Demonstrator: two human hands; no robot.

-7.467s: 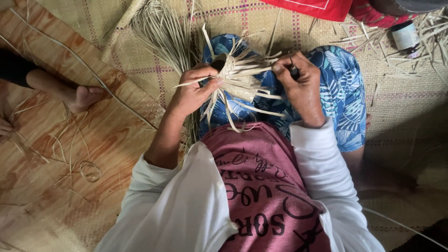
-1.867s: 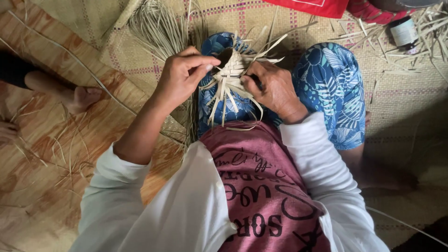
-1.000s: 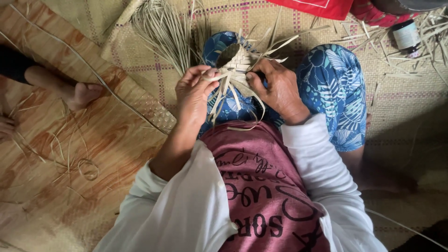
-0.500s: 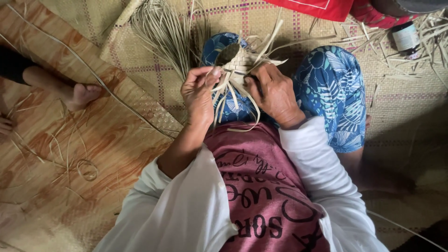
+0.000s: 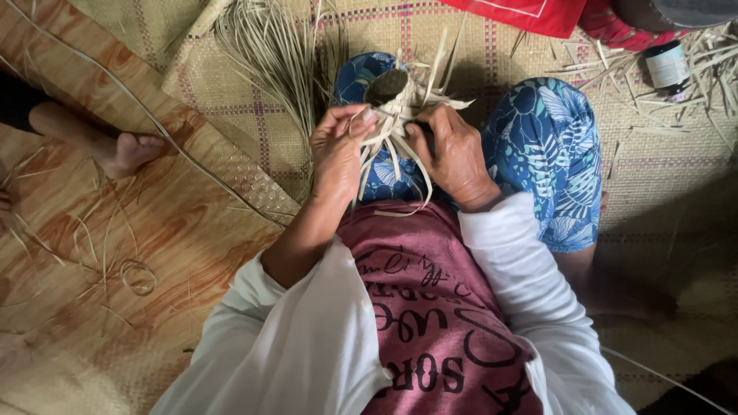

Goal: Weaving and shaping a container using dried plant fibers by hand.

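I sit on a woven mat (image 5: 231, 77) with a small half-woven piece of pale leaf strips (image 5: 396, 104) held over my blue flowered lap (image 5: 546, 146). My left hand (image 5: 338, 157) grips the piece on its left side, fingers pinching a strip. On the right side my right hand (image 5: 453, 154) clasps it, thumb pressed on the weave. Loose strip ends fan upward and hang down between my hands. The piece has a dark round opening at its top.
A bundle of pale dry strips (image 5: 269, 54) lies on the mat ahead left. Another person's bare foot (image 5: 127, 150) rests on the wood-patterned floor (image 5: 154, 253) at left. A small dark bottle (image 5: 667, 69) stands among scattered strips at upper right, beside red cloth (image 5: 530, 11).
My hands have drawn closer together around the woven piece, and the loose strips, once spread wide, now bunch up. The left hand came down from pulling a strip and closed on the weave.
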